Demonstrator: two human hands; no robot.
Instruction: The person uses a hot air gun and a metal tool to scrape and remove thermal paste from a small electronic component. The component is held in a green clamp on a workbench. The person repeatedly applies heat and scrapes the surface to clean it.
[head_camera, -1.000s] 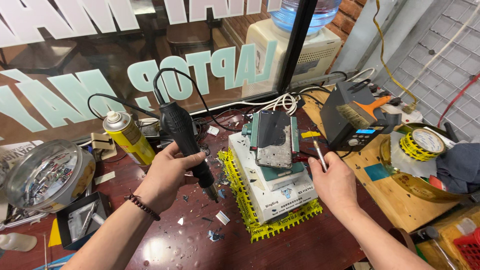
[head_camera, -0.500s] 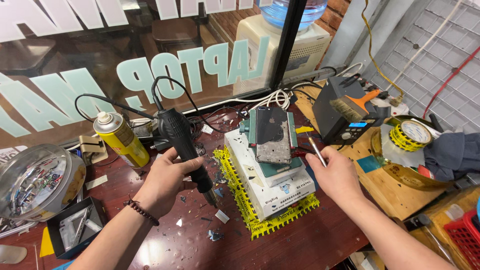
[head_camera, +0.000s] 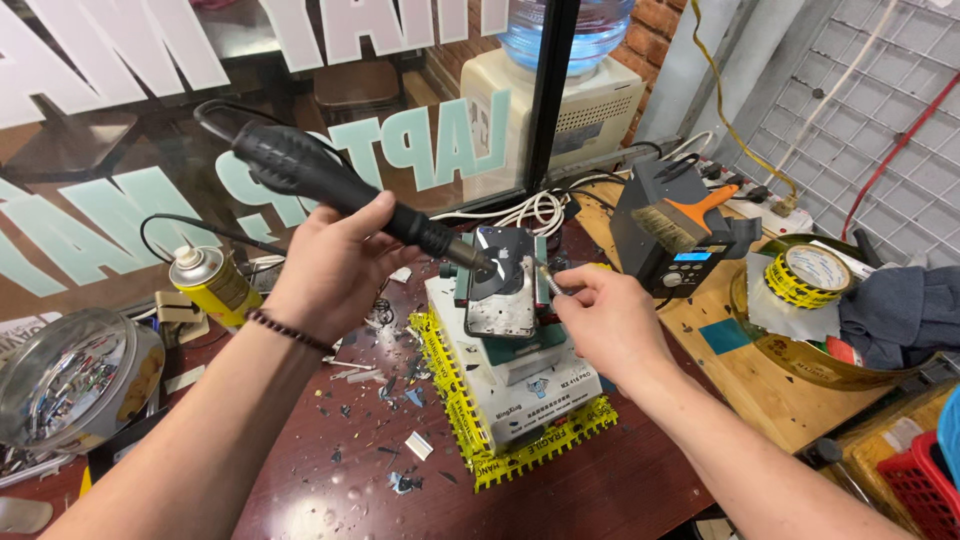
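black hot air gun (head_camera: 330, 185) gripped in the left hand (head_camera: 335, 265), long axis from 10 to 4 o'clock, nozzle toward the phone (head_camera: 503, 285); right hand (head_camera: 605, 320) pinches tweezers (head_camera: 548, 280) at its right edge.

a dark reddish-brown table (head_camera: 620, 490) strewn with small scraps runs up against a large glass window (head_camera: 120, 130) bearing pale teal and white lettering, split by a black frame post (head_camera: 548, 90). behind the glass stands a cream water dispenser (head_camera: 580, 110) with a blue bottle. to the right, a brick wall (head_camera: 660, 30), a white wire grid (head_camera: 860, 110) and a lighter wooden board (head_camera: 770, 380).
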